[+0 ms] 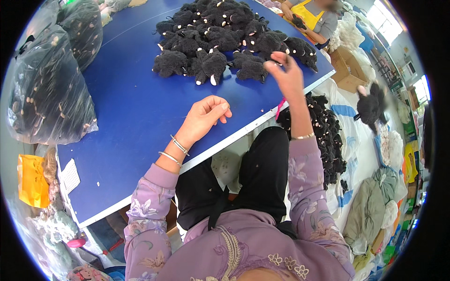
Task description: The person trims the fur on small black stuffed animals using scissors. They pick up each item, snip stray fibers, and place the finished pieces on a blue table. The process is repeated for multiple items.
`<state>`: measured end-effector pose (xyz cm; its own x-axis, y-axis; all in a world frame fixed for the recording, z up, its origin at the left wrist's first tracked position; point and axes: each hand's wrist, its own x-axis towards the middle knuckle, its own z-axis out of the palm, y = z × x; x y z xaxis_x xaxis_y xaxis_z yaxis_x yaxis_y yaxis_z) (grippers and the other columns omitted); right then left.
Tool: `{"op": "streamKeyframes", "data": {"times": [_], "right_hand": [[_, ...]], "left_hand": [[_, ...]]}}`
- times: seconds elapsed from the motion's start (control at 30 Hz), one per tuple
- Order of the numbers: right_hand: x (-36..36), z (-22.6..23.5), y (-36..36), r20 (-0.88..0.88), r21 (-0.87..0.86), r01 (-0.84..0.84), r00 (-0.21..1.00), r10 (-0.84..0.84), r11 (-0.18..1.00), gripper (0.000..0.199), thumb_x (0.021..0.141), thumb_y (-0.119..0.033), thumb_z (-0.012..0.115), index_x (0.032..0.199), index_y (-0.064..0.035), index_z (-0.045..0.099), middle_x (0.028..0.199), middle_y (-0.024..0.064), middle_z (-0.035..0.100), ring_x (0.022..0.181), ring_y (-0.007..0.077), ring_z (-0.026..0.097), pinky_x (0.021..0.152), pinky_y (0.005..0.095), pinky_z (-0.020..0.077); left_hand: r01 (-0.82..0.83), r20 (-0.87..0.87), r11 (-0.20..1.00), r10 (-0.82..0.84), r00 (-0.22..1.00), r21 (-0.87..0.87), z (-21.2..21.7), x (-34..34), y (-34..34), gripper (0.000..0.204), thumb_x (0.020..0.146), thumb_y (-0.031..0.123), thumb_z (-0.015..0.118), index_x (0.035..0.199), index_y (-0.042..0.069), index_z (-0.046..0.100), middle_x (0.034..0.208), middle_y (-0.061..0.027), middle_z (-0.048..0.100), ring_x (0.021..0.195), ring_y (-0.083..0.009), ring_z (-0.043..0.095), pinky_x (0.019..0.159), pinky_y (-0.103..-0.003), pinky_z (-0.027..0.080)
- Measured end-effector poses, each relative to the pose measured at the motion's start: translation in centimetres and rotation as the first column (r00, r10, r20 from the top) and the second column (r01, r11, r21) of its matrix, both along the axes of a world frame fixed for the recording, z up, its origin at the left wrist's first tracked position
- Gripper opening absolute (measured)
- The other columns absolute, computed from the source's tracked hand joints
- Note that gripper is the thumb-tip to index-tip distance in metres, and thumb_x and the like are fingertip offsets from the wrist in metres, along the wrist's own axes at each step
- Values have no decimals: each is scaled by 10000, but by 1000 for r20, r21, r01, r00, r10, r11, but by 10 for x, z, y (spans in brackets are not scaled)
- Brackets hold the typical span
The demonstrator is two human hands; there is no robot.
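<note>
In the head view, we are seeing black plush toys (220, 40) crowding the blue table (136, 117) at twelve o'clock. At one o'clock the right hand (289, 80) is hovering wide and blurred beside the nearest ones, thumb and fingers spreading; contact we cannot tell. Just off centre, toward eleven, the left hand (202, 118) is curling narrow over the table, and we cannot tell whether it is gripping anything. Toward three, we are spotting a blurred black toy (371, 107) well apart from both hands, and nearer in, a heap of black toys (323, 140) is lying beside the table edge. At one, beyond, a co-worker in a yellow apron (308, 15) is holding a dark item; toward ten, plastic bags (49, 89) are bulging.
</note>
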<state>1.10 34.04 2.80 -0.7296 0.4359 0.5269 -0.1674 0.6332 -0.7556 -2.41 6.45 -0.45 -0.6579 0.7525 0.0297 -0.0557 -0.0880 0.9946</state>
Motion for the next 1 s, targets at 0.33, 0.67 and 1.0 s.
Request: {"op": "streamKeyframes", "data": {"times": [0.33,0.67,1.0], "right_hand": [[21,-18,-41,224,-539,-114,936,273,835,163,799,-70,565,950,-11,578,691,-7,503,479,69,438,438,234,369],[50,-23,-104,-34,-920,-212,880,473,330,140,927,-131,444,919,-48,556,684,10,532,422,47,353,386,220,297],[36,-11,-100,-105,-826,-256,945,308,503,183,916,-141,586,1007,15,619,924,35,626,845,89,582,772,241,469]], "left_hand": [[-184,-5,980,185,983,69,-5,1,-1,290,912,192,613,1139,33,530,1045,-36,621,847,-85,565,703,-222,451],[-281,144,941,257,956,189,7,3,-2,598,867,192,686,1342,-22,392,1146,-64,563,994,-128,561,896,-279,467],[-1,157,1000,5,988,-26,11,1,-11,302,888,166,645,1128,-4,578,957,-19,625,844,-80,581,752,-250,496]]}}
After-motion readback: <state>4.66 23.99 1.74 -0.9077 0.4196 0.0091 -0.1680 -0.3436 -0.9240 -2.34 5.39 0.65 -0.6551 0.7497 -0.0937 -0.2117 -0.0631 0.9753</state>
